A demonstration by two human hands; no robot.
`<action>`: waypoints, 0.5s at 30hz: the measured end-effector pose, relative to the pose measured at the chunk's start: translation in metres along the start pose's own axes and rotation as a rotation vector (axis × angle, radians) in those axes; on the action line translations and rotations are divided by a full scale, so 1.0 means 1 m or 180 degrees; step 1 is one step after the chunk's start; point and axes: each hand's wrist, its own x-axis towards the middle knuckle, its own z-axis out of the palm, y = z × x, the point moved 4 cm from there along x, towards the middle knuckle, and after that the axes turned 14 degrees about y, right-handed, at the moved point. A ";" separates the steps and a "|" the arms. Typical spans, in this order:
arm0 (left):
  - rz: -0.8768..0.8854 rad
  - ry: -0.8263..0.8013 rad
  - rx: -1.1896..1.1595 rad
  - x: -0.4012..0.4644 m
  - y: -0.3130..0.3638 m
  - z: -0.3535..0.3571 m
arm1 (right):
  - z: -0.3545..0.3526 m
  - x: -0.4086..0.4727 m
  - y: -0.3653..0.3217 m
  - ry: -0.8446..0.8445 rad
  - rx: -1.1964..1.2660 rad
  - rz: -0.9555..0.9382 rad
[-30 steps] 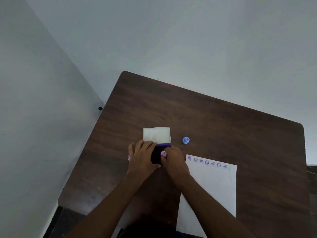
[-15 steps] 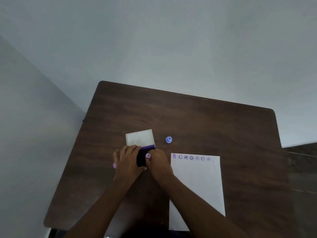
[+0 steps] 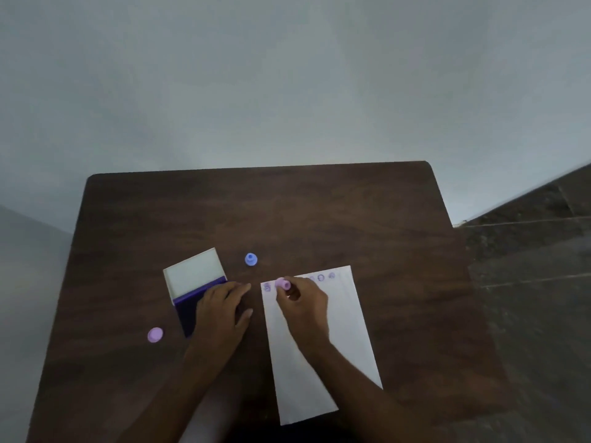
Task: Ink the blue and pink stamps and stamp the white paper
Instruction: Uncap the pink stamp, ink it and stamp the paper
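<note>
My right hand (image 3: 303, 302) grips a small pink stamp (image 3: 282, 283) over the top left corner of the white paper (image 3: 323, 346); whether it touches the sheet I cannot tell. A row of purple prints (image 3: 320, 277) runs along the paper's top edge. My left hand (image 3: 224, 310) lies flat on the dark purple ink pad (image 3: 188, 310), whose white lid (image 3: 194, 272) is folded back. The blue stamp (image 3: 251, 259) stands by itself on the table behind the paper. A pink round cap (image 3: 155, 334) lies left of the pad.
The dark wooden table (image 3: 287, 212) stands against a pale wall. Its right edge drops to a dark tiled floor (image 3: 527, 266).
My right hand has carried the pink stamp from the ink pad rightward onto the paper's top left corner. My left hand stays on the pad. The camera has swung, shifting the whole scene.
</note>
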 end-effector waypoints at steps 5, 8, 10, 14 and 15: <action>0.0663 -0.0396 -0.0281 0.000 0.077 0.034 | -0.039 0.019 0.044 0.0457 0.0080 0.0493; 0.0832 -0.0303 -0.0540 0.002 0.116 0.043 | -0.057 0.029 0.063 0.0780 0.0184 0.0632; 0.0875 -0.0134 -0.0520 0.005 0.135 0.045 | -0.063 0.035 0.075 0.0843 0.0199 0.0754; 0.0797 0.0104 -0.0414 0.016 0.149 0.052 | -0.064 0.044 0.090 0.0888 0.0139 0.0697; 0.0764 0.0107 -0.0400 0.019 0.152 0.055 | -0.064 0.045 0.093 0.0919 0.0154 0.0712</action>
